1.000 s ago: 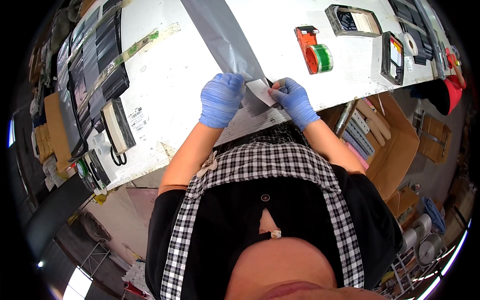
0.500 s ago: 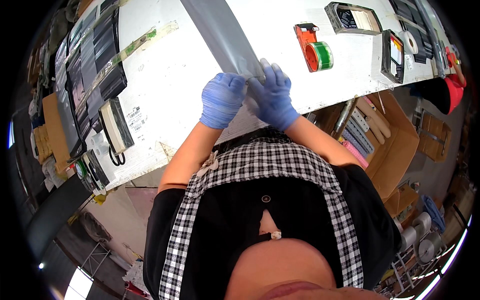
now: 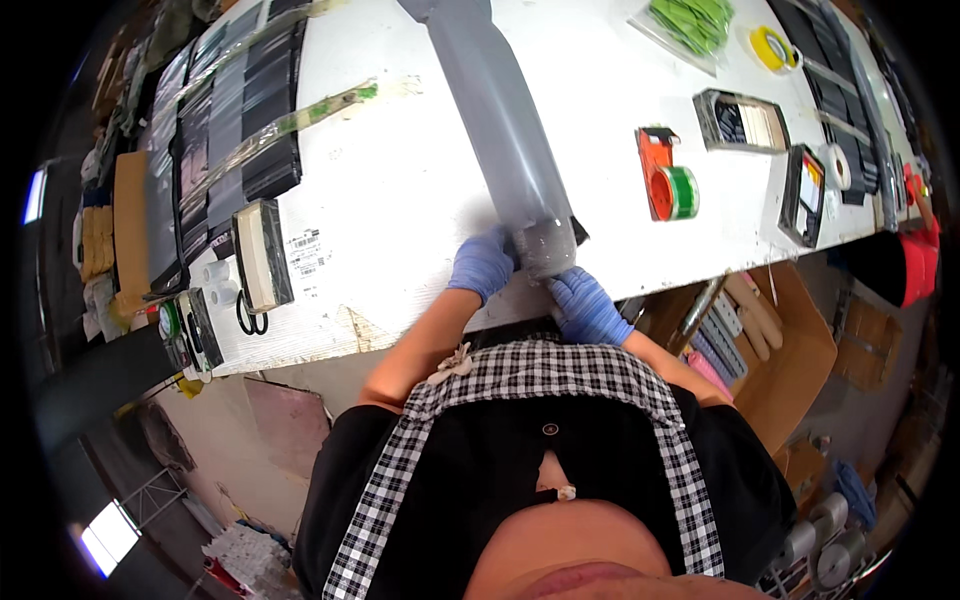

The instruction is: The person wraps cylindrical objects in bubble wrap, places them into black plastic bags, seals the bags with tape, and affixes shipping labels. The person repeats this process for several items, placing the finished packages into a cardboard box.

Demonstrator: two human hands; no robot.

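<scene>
A long grey roll (image 3: 505,130) in shiny clear plastic film lies on the white table, running from the far edge toward me. Crumpled film (image 3: 548,248) bunches at its near end, and a small dark piece shows beside that end on the right. My left hand (image 3: 483,266), in a blue glove, is closed at the left side of the near end; its fingertips are partly hidden and blurred. Just below the end, my gloved right hand (image 3: 590,308) has its fingers bent together against the film.
An orange tape dispenser (image 3: 660,180) with green tape stands to the right. Beyond it are open boxes (image 3: 742,122), yellow tape (image 3: 772,48) and a bag of green pieces (image 3: 690,28). Taped dark packages (image 3: 270,120) line the left. A cardboard box (image 3: 800,350) of rolls stands below the right edge.
The roll's near end has come closer to me, with bunched film now showing there. My hands have moved down toward the table's near edge and apart, one to each side. The view has shifted.
</scene>
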